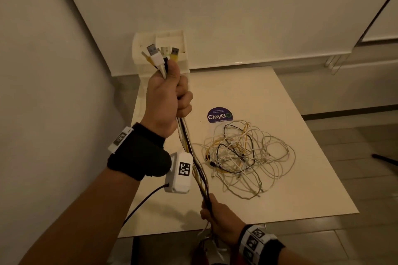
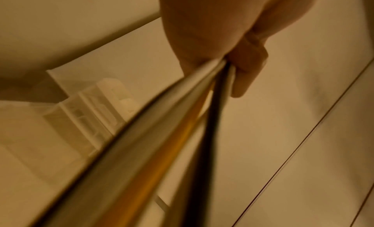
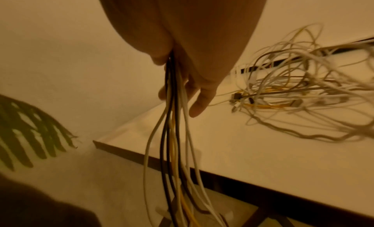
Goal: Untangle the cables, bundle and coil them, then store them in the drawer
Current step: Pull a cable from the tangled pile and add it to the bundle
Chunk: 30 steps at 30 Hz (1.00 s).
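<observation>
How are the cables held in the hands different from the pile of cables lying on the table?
The held cable bundle runs straight and parallel, stretched between the left hand and right hand; the tangled pile lies in loose, crossing loops. The bundle is lifted off the table; the pile rests on it. The bundle's USB plugs are lined up together; the pile's are scattered. Both mix white, yellow and black cables.

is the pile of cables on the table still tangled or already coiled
Still tangled. The pile lies on the table as loose white, yellow and black loops crossing each other, with no neat coil or tie visible; the right wrist view shows the same jumble.
</observation>
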Tool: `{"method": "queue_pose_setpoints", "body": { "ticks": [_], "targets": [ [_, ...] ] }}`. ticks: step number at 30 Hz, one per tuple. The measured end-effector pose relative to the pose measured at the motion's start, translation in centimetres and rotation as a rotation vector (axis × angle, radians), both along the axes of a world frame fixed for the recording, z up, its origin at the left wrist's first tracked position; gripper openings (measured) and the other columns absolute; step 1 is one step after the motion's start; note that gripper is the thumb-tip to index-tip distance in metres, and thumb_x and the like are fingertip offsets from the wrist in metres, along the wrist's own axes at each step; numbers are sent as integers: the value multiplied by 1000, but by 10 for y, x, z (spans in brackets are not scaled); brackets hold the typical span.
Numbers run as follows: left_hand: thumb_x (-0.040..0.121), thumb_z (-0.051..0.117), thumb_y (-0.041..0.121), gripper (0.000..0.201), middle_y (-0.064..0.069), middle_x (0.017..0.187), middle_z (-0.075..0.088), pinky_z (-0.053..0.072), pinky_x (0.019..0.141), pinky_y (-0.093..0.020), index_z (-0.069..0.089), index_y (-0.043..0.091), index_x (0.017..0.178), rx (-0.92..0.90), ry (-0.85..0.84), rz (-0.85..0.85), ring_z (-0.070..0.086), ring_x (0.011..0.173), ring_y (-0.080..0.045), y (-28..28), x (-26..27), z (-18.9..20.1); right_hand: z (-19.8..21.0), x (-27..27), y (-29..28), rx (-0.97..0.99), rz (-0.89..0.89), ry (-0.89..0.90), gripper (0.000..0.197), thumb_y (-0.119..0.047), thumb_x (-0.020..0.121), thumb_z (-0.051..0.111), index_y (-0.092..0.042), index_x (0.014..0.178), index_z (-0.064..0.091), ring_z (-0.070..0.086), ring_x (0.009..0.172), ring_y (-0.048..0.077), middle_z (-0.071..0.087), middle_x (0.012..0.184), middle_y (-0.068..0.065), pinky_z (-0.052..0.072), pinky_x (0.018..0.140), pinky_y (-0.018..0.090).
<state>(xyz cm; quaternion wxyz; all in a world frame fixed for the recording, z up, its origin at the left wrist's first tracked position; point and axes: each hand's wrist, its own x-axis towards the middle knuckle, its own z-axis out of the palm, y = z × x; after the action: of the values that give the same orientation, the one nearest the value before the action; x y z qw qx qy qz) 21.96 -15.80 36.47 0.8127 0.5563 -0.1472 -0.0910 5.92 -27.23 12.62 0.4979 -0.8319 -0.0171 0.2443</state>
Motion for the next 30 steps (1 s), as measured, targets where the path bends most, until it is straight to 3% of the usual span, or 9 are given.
{"method": "queue_pose_setpoints", "body": {
  "ticks": [3,5,7,10,15,19,21,27,30],
  "targets": [
    [103,32,41,43,7,53,23,16,37,-13,28,21,65,29,-2,2,16,37,-5,2,1,-2,-2,2,-33,-132,102,-20,52,-27,94,54,-20,140,30,49,117,14,48,129,-4,39,100,26],
    [102,34,42,44,5,54,22,16,38,-13,28,21,64,41,-6,9,16,37,-5,4,0,-4,-4,10,-54,-259,152,-10,58,-14,93,50,-20,146,27,44,126,15,42,138,-3,36,104,25],
    [101,35,42,43,5,54,22,17,38,-13,27,20,65,41,-11,12,16,37,-6,3,-3,-6,-7,28,-65,-379,148,-17,49,-3,92,42,-19,138,42,47,122,19,49,134,2,40,100,27],
    [99,36,43,43,5,54,22,15,39,-13,24,20,65,36,8,34,15,37,-6,-1,-8,-10,-15,57,-59,-513,150,-67,40,-4,94,40,-16,130,52,50,120,23,53,131,7,40,99,29],
    [92,41,46,40,6,53,24,15,39,-13,26,20,66,33,31,75,15,37,-6,-4,-14,-10,-25,98,-36,-705,227,-207,41,1,92,42,-11,131,46,56,112,36,38,142,14,50,92,44],
    [90,43,47,39,6,53,24,15,39,-13,24,20,69,59,40,124,15,37,-5,-1,-15,-10,-21,112,-29,-951,373,-235,38,-7,99,36,-9,137,44,61,110,34,22,154,10,51,81,44],
    [90,43,47,39,6,54,24,15,39,-14,25,20,69,60,52,144,15,37,-5,1,-16,-11,-26,115,-30,-1012,458,-248,39,-7,100,34,-4,139,41,61,111,35,25,153,15,50,82,43],
    [94,42,44,39,4,54,23,13,40,-15,28,20,66,68,70,195,16,37,-6,8,-14,-18,-32,136,-43,-935,489,-386,28,-7,98,38,-6,123,51,60,103,34,40,137,12,47,71,39],
    [96,40,43,39,4,54,23,14,40,-14,27,20,66,48,77,188,15,37,-6,6,-7,-21,-12,159,-55,-597,184,-346,15,-13,98,42,-12,108,53,58,98,32,50,115,8,46,76,36]
  ]
}}
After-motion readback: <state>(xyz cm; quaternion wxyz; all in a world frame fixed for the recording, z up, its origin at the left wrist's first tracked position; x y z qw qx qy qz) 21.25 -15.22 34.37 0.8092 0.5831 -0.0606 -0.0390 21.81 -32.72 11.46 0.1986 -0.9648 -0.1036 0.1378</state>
